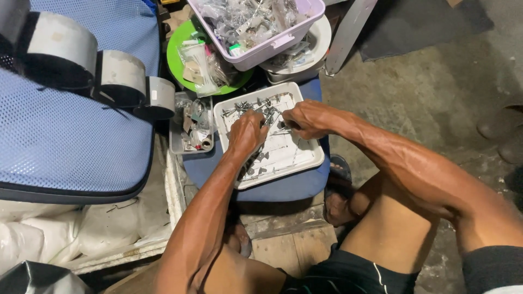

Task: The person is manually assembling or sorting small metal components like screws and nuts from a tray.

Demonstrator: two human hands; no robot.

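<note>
- Left hand [246,133] curled over small metal parts [256,106], fingers' pinch hidden.
- Right hand [305,118] closed, pinching a small part.
- Best kept low over the white tray [305,158], catching drops.

Both hands [246,133] [308,118] close together, fingers curled

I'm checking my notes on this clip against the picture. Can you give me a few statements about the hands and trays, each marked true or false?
1. Both hands work over the white square tray. True.
2. The left hand rests in the lavender bin. False: it is over the white tray, among small metal parts.
3. The right hand is close to the left hand. True.
4. The white tray sits on a red cushion. False: it sits on a blue seat.
5. A green plate lies beyond the tray. True.
</note>
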